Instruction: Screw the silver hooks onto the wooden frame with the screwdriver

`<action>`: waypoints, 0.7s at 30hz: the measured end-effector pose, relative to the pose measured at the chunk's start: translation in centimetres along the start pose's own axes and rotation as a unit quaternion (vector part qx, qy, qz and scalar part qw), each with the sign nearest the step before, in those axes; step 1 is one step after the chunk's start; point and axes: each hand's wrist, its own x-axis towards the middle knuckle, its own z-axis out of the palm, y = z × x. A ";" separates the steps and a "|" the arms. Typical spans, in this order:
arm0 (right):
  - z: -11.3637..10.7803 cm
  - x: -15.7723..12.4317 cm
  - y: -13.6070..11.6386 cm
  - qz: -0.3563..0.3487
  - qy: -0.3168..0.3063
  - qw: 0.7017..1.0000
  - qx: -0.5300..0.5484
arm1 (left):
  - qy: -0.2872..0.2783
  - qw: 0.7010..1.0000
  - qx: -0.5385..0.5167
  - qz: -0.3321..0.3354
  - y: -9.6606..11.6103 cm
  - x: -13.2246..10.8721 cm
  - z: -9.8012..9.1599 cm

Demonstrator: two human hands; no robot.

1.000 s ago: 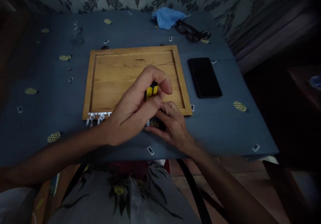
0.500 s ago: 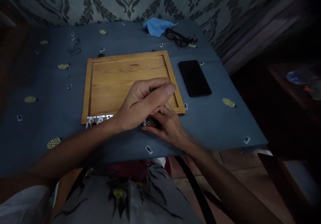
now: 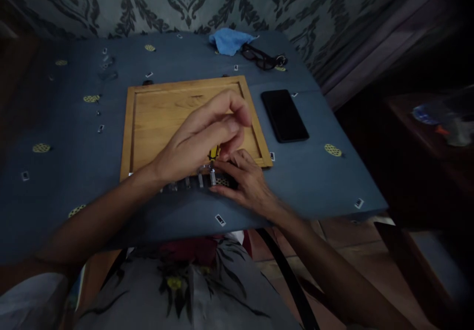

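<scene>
A shallow wooden tray or framed board [image 3: 163,118] lies on the table, with a row of small metal hooks [image 3: 201,179] along its near edge. Above this edge, my left hand [image 3: 207,130] curls its fingers over a small yellow-and-black screwdriver [image 3: 214,152], mostly hidden by the palm and fingers. The screwdriver points down toward the hook row near its right end. My right hand [image 3: 247,182] rests at the board's near right side, its thumb and index finger pinching the rightmost hook. My left wrist covers part of the hook row.
A black phone [image 3: 285,115] lies right of the board. At the back are a blue cloth [image 3: 229,41] and black glasses [image 3: 262,57]. Small clear pieces [image 3: 107,68] and a tiny screw-like bit [image 3: 98,113] lie on the left of the patterned tablecloth [image 3: 326,187].
My left hand has turned and its fingers have lifted and loosened, so the screwdriver and more hooks show. My right hand has stayed in place. The view has shifted slightly.
</scene>
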 end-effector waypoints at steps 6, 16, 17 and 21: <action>0.0 -0.1 0.1 0.003 0.000 1.000 0.010 | 0.123 0.991 -0.036 0.041 -0.5 -0.1 1.0; 0.0 -0.1 -0.1 -0.017 0.027 0.999 -0.002 | 0.003 0.999 -0.046 0.029 -0.6 0.2 0.5; 0.0 -0.1 -0.1 -0.019 0.029 0.999 -0.001 | -0.015 0.999 -0.043 0.020 -0.6 0.3 0.4; -0.1 -0.1 -0.1 -0.022 0.031 0.999 -0.002 | -0.003 0.998 -0.047 0.035 -0.2 0.3 0.3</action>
